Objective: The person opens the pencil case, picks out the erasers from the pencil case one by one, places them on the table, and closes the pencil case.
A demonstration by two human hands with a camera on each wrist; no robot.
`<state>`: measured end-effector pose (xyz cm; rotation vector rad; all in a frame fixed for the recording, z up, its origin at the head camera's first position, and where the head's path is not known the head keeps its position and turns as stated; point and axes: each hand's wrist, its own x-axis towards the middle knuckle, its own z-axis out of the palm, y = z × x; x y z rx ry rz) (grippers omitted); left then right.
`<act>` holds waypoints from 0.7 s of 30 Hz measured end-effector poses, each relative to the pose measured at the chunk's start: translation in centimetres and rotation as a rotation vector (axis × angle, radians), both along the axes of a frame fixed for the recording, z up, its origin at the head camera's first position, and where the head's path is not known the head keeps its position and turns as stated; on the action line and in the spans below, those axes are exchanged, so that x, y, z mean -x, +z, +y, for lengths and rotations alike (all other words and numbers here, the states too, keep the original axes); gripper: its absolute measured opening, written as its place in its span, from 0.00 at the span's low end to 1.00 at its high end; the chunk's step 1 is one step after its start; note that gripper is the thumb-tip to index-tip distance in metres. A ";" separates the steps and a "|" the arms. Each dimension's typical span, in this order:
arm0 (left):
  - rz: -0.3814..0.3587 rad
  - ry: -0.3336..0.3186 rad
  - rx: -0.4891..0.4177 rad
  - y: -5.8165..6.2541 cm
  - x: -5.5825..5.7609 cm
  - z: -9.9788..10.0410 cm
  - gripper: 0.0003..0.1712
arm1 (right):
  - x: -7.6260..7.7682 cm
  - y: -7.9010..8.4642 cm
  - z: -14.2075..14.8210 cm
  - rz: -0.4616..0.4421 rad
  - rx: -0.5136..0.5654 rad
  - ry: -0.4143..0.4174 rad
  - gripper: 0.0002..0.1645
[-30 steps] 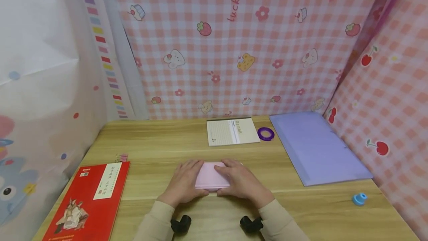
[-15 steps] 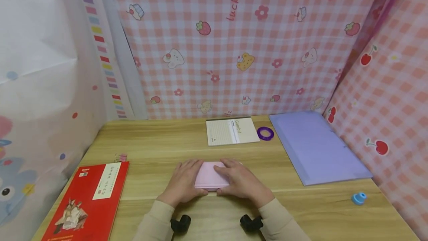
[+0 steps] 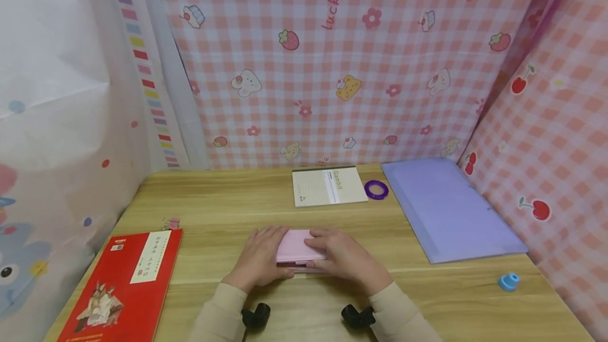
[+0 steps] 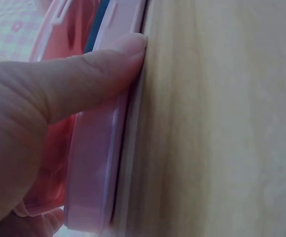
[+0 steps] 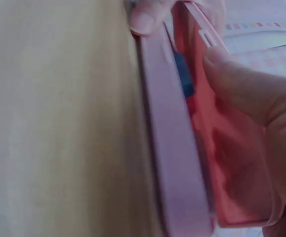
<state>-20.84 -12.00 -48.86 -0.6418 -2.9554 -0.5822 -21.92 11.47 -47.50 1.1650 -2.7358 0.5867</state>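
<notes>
Wooden table [image 3: 218,194], pink case [image 3: 295,245] partly behind fingers [image 3: 318,242].

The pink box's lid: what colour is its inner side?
Coral red; the lid shows it best in the right wrist view.

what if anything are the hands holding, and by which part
A pink lidded case, partly open: the left hand holds its base, thumb across the front wall; the right hand holds its lid, thumb at the front edge.

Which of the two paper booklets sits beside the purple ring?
The pale notepad marked Gambit, just left of the purple ring; the red booklet lies by a pink clip instead.
</notes>
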 end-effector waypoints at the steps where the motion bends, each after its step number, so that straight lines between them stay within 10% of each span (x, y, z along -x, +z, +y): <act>1: 0.003 0.003 0.002 0.0 0.0 0.0 0.60 | 0.0 0.1 0.0 0.002 0.003 0.003 0.31; 21: -0.194 0.065 -0.200 0.9 0.4 -3.9 0.60 | 0.4 2.0 2.5 -0.243 0.103 -0.102 0.24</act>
